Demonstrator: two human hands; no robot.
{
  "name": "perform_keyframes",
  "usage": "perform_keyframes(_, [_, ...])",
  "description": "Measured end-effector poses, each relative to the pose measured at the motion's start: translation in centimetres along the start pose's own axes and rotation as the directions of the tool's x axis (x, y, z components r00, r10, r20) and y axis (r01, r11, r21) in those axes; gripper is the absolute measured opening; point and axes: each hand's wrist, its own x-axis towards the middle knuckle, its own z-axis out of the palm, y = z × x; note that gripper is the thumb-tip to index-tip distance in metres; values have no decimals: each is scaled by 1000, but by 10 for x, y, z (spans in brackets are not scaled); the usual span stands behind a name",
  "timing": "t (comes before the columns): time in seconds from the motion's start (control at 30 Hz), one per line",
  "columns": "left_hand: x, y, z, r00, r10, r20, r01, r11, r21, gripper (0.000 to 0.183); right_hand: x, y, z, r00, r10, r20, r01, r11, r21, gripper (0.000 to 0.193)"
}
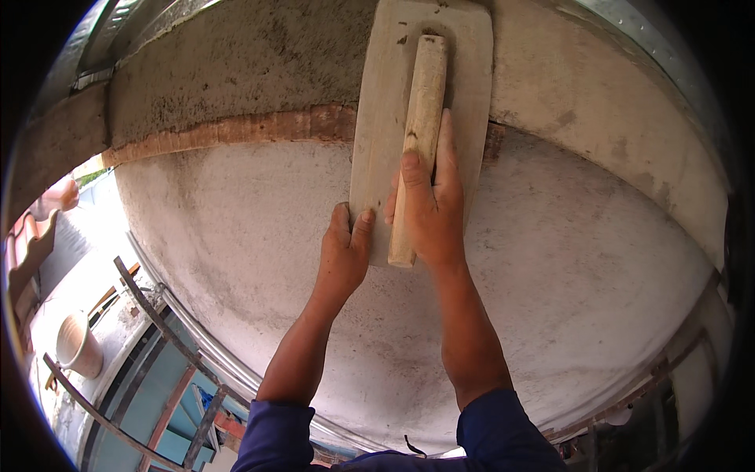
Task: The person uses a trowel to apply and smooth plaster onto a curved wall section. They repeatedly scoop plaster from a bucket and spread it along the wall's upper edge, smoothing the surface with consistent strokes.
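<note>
A long pale plastering float lies against the upper wall, its wooden handle facing me. Around the lower part of that handle my right hand is closed, the thumb on top and one finger stretched along the side. My left hand grips the float's lower left edge between thumb and fingers. Left of the float runs a band of rough grey plaster, with a brown wooden strip along its lower edge. The float hides part of both.
Below the strip spreads a pale wall surface; a smoother beige band continues to the right. At lower left are dark metal bars, light pipes and a pale bucket. Metal sheeting borders the upper right.
</note>
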Motion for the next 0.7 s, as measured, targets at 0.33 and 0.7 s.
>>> perform_keyframes(0.33, [23, 8, -6, 998, 62, -14, -63, 998, -18, 36, 27, 5, 5, 995, -95, -20, 93, 994, -48, 81])
perform_keyframes(0.7, [24, 10, -5, 994, 106, -12, -106, 994, -15, 39, 31, -10, 2, 997, -72, -21, 72, 997, -9, 85])
